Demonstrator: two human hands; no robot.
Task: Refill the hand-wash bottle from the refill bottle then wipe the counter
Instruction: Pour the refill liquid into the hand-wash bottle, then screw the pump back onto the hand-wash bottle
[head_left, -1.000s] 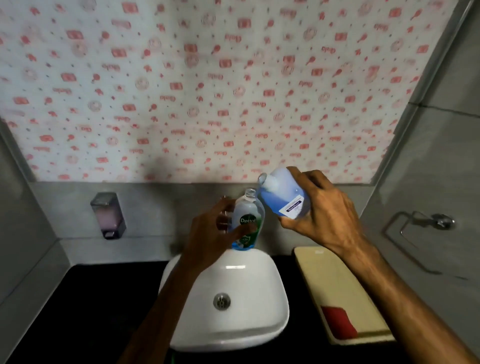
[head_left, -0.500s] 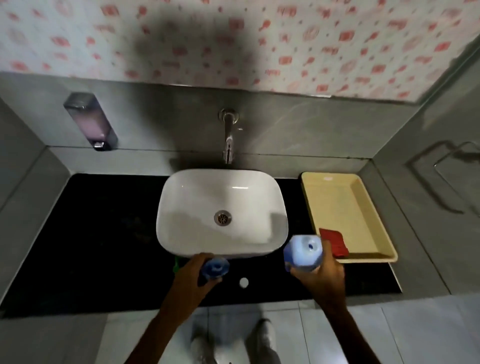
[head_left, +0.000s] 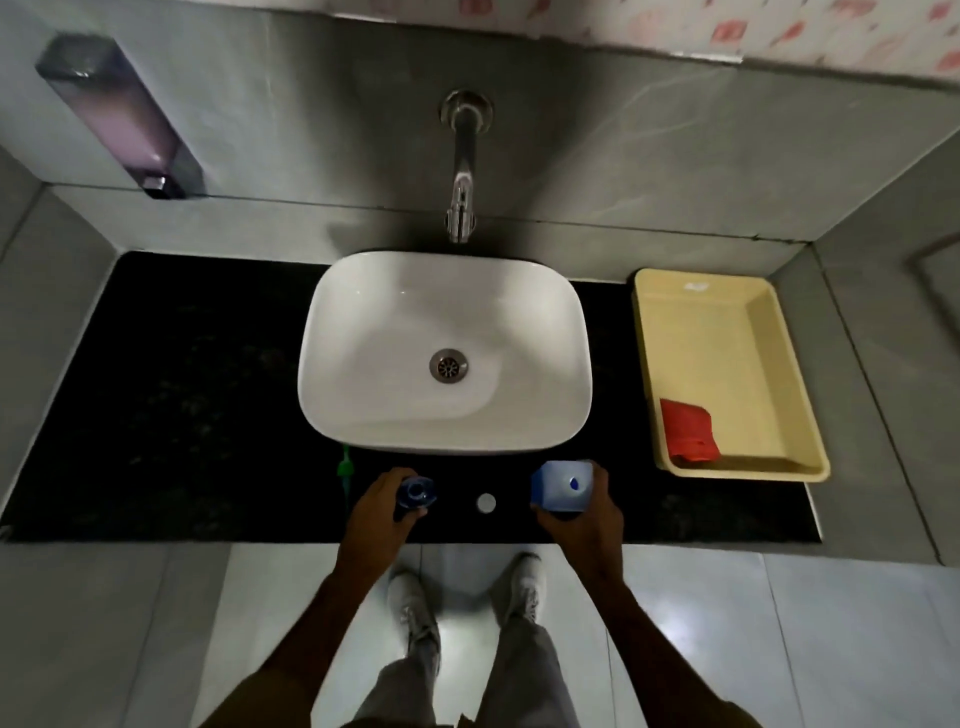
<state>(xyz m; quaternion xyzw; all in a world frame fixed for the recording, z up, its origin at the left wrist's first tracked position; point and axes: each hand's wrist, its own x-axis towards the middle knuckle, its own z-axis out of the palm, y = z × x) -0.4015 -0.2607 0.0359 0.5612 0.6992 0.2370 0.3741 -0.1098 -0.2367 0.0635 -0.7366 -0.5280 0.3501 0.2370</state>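
On the counter (head_left: 208, 395), each hand (head_left: 382, 506) grips one bottle (head_left: 415, 492).

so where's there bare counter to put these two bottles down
Widest bare patch: the black counter left of the basin. A narrower strip runs between basin and yellow tray. The front edge is crowded: the left hand, small white cap, right hand and green item.

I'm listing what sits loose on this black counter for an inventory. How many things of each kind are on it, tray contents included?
Bottles: 2, hand-wash bottle in the left hand, refill bottle in the right hand
White caps: 1
Yellow trays: 1
Red cloths: 1
Green items: 1, too hidden to name
Total: 6
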